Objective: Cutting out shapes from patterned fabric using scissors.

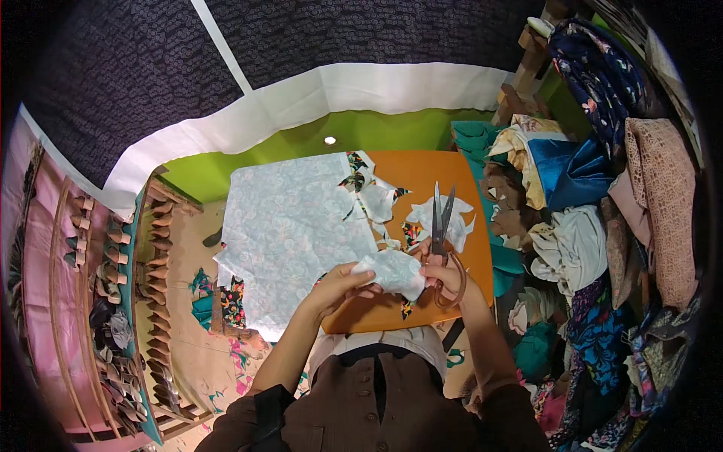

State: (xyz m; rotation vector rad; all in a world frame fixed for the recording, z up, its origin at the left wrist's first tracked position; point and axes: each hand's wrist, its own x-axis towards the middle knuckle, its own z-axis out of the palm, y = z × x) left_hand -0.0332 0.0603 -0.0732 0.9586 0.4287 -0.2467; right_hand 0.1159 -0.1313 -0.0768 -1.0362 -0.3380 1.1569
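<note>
Head view shows a small pale cloth piece (395, 275) held up over the near half of the orange worktop (478, 279), right of its middle. Left hand (339, 290) has its thumb and fingers clamped on the cloth's left end. Right hand (448, 279) pinches the other end while gripping the scissors (443, 226), blades a little apart, tips toward the far edge; whether the thumb sits in a loop I can't tell. I'd hold that cloth lightly taut, fingertips well clear of the blades, and turn it rather than twist the wrist.

A large pale sheet (294, 233) covers the worktop's left side, hanging over its near left corner; a white scrap (461, 218) lies toward the right edge. Beyond the far edge stands a green wall (407, 132). Left, a rack carries wooden shoe forms (160, 264); right, crumpled fabrics (572, 248) are heaped.
</note>
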